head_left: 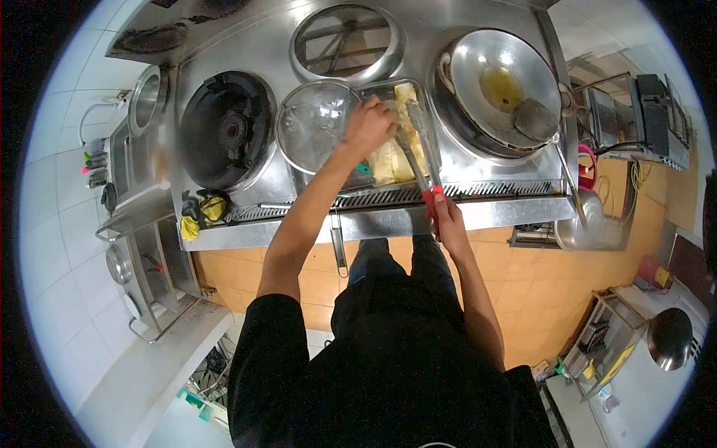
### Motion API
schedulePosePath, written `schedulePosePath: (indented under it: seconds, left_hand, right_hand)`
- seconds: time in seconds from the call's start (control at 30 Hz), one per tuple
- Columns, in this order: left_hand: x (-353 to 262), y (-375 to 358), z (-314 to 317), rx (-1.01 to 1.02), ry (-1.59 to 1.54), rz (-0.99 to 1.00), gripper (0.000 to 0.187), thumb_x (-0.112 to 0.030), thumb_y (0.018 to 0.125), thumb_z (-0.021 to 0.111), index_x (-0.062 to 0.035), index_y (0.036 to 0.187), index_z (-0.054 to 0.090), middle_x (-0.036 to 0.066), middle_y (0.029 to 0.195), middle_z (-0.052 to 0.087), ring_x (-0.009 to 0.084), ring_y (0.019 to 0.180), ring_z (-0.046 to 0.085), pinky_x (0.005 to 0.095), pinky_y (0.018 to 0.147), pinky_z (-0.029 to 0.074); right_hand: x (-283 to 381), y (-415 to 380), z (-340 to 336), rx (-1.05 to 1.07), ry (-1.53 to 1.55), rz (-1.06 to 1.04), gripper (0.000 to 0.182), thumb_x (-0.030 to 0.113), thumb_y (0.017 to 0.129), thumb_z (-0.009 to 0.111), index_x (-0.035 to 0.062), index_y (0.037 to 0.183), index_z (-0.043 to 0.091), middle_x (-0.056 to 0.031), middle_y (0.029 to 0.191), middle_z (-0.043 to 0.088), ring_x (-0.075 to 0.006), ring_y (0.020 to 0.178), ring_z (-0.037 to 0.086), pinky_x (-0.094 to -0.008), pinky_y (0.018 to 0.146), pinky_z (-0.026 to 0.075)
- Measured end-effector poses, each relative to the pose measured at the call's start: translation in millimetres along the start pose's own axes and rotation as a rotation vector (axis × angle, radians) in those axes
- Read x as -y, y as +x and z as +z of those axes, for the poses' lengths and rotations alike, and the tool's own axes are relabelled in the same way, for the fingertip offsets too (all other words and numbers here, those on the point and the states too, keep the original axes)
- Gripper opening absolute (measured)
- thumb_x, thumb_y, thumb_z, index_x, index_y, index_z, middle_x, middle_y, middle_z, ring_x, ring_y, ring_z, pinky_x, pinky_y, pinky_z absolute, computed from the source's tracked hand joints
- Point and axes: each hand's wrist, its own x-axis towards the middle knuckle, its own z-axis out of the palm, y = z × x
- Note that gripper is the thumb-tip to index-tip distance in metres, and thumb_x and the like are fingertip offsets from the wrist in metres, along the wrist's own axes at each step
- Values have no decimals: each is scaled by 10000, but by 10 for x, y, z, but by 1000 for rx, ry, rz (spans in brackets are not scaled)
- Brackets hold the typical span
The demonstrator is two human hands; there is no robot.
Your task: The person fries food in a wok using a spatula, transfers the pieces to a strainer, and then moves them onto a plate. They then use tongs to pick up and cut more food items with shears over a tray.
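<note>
A metal tray [424, 93] on the stove holds several pale yellow, rolled-looking food pieces [392, 163]. Over its left part is my left hand [371, 125], fingers curled together and slightly blurred; what is between them, if anything, is hidden. My right hand [446, 220] grips the red handles of metal tongs [420, 153] at the stove's front edge. The tongs' arms reach forward over the tray, slightly apart, near the food and left fingers. Beside the tray, under my left forearm, lies a round, shiny, see-through strainer or bowl [310, 123].
A wok [515, 63] with a little yellow oil and a ladle [536, 119] stands right. A black burner [224, 131] is left, and a ring-shaped burner [347, 41] lies behind. Yellow-black cloths [213, 209] lie front left. A handle [338, 250] hangs over the front edge.
</note>
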Motion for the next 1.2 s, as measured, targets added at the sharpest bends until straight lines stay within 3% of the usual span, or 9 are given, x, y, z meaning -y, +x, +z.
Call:
schedulePosePath:
  seconds: [0.07,0.13,0.23,0.4,0.47,0.77,0.83,0.93,1.2]
  left_hand:
    - [63,35,21,1,-37,16,122,-237,736,657,-127,789,657,21,830,659,221,941,572,412,812,481]
    - [52,48,2,6,-36,11,125,-238,737,657,-126,791,656,27,832,661,223,939,574,413,805,480]
    - [8,11,-5,37,-85,16,124,-233,744,658,-122,798,656,40,834,664,229,935,578,415,799,478]
    - [43,-79,-127,23,-306,-45,95,-197,772,647,-114,814,660,58,832,668,242,926,584,430,797,470]
    - [142,-35,-165,-13,-223,-277,81,-160,789,627,-113,844,665,61,843,677,256,923,589,441,810,456]
    - [323,174,65,202,125,-201,291,-69,808,566,-124,1075,666,66,1069,672,244,1107,532,457,935,369]
    - [313,194,85,175,180,-169,261,-81,813,565,-120,1047,675,50,1050,677,226,1089,535,441,930,352]
    - [317,215,108,168,242,-117,242,-88,827,553,-116,1029,682,34,1046,679,208,1080,536,425,926,331]
    - [262,323,-12,304,137,-197,261,-64,840,529,-129,1041,683,48,1041,685,215,1138,525,429,936,320]
  right_hand:
    - [7,30,-9,-1,-21,-5,494,533,972,418,62,960,569,10,699,494,-63,477,419,-225,390,319]
    - [12,64,-4,-26,-11,-20,543,468,978,471,-36,1137,597,-16,770,546,-101,637,474,-258,567,390]
    - [41,94,10,-6,-11,-10,532,462,980,472,-31,1133,599,-25,811,550,-112,720,483,-262,642,399]
    - [-25,127,22,11,13,49,518,459,984,466,-23,1122,598,-13,786,540,-100,667,458,-254,596,384]
    - [-135,122,17,6,21,2,516,462,985,464,-18,1119,599,-4,766,532,-86,621,443,-245,552,369]
    - [-169,128,109,-6,114,21,494,460,996,444,1,1085,603,30,711,491,-60,565,406,-231,493,324]
    - [-213,140,146,-27,132,-98,464,529,977,432,93,860,539,37,631,466,-45,461,406,-217,383,294]
    - [-186,152,97,24,82,-16,510,492,990,438,13,1041,605,26,730,487,-71,626,419,-241,516,333]
    - [-8,185,128,14,68,45,495,495,993,424,37,994,611,18,714,475,-87,597,440,-246,511,368]
